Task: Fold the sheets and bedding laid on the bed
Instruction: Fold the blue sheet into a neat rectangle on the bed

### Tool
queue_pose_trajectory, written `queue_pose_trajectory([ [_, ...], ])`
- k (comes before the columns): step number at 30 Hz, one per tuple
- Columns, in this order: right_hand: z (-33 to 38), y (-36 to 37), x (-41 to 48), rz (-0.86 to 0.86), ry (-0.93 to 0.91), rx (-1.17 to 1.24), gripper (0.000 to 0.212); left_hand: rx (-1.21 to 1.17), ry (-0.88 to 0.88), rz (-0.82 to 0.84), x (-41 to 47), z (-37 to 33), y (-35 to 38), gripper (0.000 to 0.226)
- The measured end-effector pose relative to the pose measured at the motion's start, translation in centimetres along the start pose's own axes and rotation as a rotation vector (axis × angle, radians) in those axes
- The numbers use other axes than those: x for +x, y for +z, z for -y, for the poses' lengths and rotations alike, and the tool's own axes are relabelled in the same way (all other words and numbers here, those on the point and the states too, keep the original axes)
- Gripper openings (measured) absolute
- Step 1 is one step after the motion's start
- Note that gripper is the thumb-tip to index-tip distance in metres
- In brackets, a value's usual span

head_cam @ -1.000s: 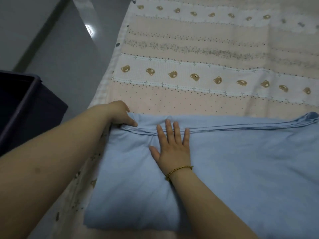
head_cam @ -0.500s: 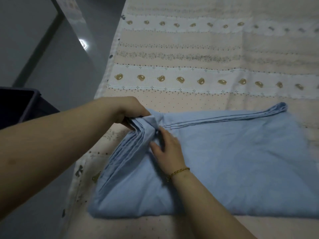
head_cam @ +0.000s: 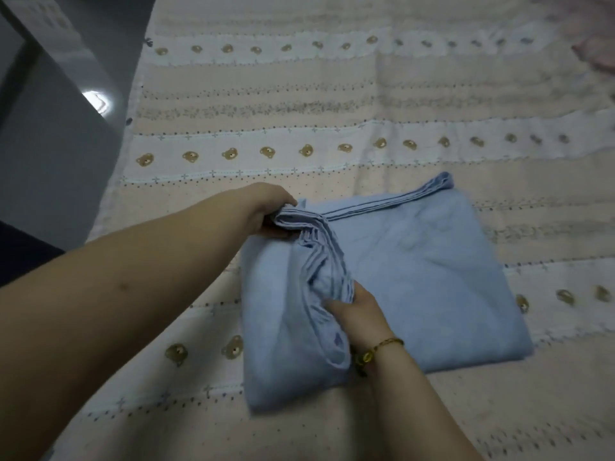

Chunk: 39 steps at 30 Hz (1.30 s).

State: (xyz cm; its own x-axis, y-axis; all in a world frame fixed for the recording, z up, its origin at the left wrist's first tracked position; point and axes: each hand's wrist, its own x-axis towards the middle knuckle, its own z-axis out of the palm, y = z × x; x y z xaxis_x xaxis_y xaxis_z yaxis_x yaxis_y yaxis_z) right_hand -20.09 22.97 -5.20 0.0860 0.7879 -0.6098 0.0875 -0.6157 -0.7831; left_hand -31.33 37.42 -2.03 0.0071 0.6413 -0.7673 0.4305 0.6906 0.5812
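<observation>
**We hold the blue sheet by its stacked left edge, partway through another fold on the bed.**

Our left hand has its fingers curled tight round the far corner, where the hemmed layers bunch. Our right hand, the one with the gold bracelet, has its fingers closed on the same edge nearer to us. The sheet lies as a thick rectangle on the bear-print bed, towards its left side, with the left flap raised between our hands. We judge it soft, light and limp. It will sag wherever nothing supports it, and the layers may slide apart. The best hold is on the layered edge at both corners, with every ply pinched together. From there we would carry it across to the right edge and press it flat.
</observation>
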Motion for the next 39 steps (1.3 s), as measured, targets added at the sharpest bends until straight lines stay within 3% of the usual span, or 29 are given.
queue_pose_trajectory([
  [5,-2.0,-5.1,2.3,-0.053,0.111,-0.030,0.038,0.127,0.105,-0.107,1.6,0.7,3.7,0.032],
  [7,-2.2,-5.8,2.2,-0.173,0.136,0.019,0.041,0.174,0.158,-0.098,2.2,1.5,3.9,0.044],
  [10,-0.5,-5.8,0.7,-0.448,-0.089,-0.106,0.048,0.292,0.342,-0.078,2.3,2.6,4.1,0.049],
  [13,0.5,-1.8,-0.3,-0.219,-0.255,-0.676,0.071,0.680,0.684,-0.198,2.4,4.4,3.8,0.038],
  [15,-2.0,0.5,-0.1,-0.227,-0.271,-1.076,0.067,0.916,0.868,-0.295,2.9,5.4,3.3,0.054],
  [17,-4.7,1.4,0.7,-0.273,-0.232,-1.059,0.056,1.075,0.856,-0.284,3.3,6.0,3.0,0.074],
  [22,-7.4,0.9,2.3,-0.192,-0.210,-1.068,0.062,1.332,0.650,-0.224,4.2,5.9,4.4,0.061],
  [27,-7.1,0.6,2.6,-0.196,-0.250,-1.127,0.058,1.336,0.614,-0.264,4.0,5.8,4.6,0.061],
  [30,-5.8,-1.5,2.6,-0.206,-0.379,-1.000,0.046,1.257,0.587,-0.327,3.2,6.3,5.4,0.064],
  [32,-4.3,-3.3,3.8,-0.345,-0.545,-0.890,0.033,1.207,0.570,-0.366,2.7,6.9,6.0,0.065],
  [34,-1.9,-3.9,4.5,-0.486,-0.600,-0.917,0.034,1.147,0.579,-0.399,2.5,7.1,6.3,0.063],
  [35,-0.7,-3.6,4.8,-0.447,-0.616,-0.978,0.039,1.106,0.582,-0.404,2.5,7.1,6.3,0.062],
  [37,0.5,-2.4,5.3,-0.190,-0.573,-1.079,0.051,0.957,0.599,-0.419,2.0,7.1,5.7,0.058],
  [39,-0.5,-1.6,5.8,-0.023,-0.455,-1.101,0.060,0.657,0.566,-0.497,1.4,8.0,4.5,0.059],
])
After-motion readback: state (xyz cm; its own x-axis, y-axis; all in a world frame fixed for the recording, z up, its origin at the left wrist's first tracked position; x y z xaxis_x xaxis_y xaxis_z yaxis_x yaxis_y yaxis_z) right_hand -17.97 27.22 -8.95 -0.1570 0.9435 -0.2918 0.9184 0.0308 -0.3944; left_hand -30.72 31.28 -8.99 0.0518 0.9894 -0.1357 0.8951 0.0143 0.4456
